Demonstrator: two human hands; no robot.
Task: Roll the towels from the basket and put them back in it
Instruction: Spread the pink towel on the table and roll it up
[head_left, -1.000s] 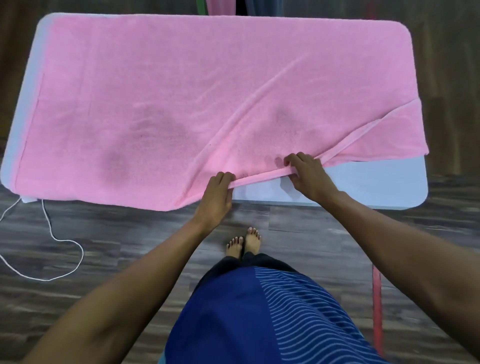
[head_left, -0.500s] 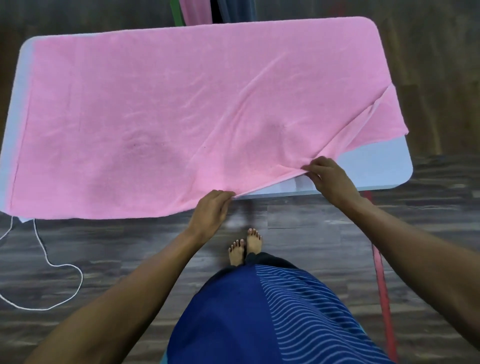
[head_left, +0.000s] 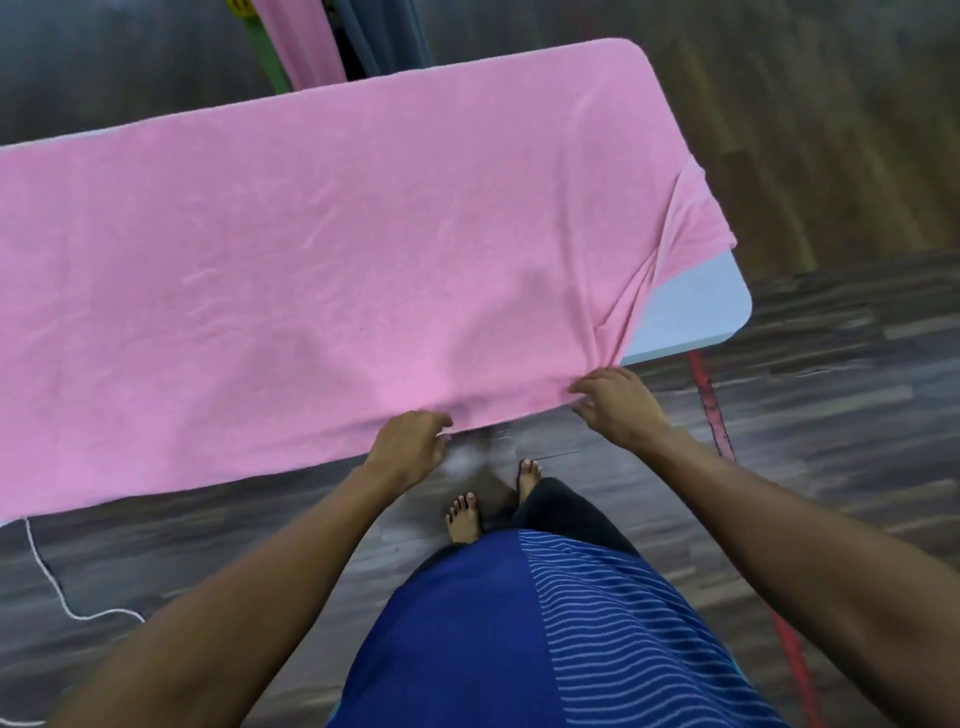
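A large pink towel (head_left: 322, 249) lies spread over a white table (head_left: 691, 306), covering nearly all of it and hanging a little over the near edge. My left hand (head_left: 410, 447) grips the towel's near hem around the middle. My right hand (head_left: 615, 402) pinches the same hem further right, where folds bunch toward the right corner. The towel's right end is creased and folded over near the table's bare near-right corner. No basket is in view.
A pink cloth (head_left: 306, 41) and a grey cloth (head_left: 374, 36) hang beyond the table's far edge beside a green strip (head_left: 265, 57). A white cord (head_left: 57, 587) lies on the wooden floor at left, and a red bar (head_left: 711, 400) runs along the floor at right.
Both hands have pulled the near hem toward me and to the right, flattening the diagonal fold. The towel now covers more of the table's near-right part.
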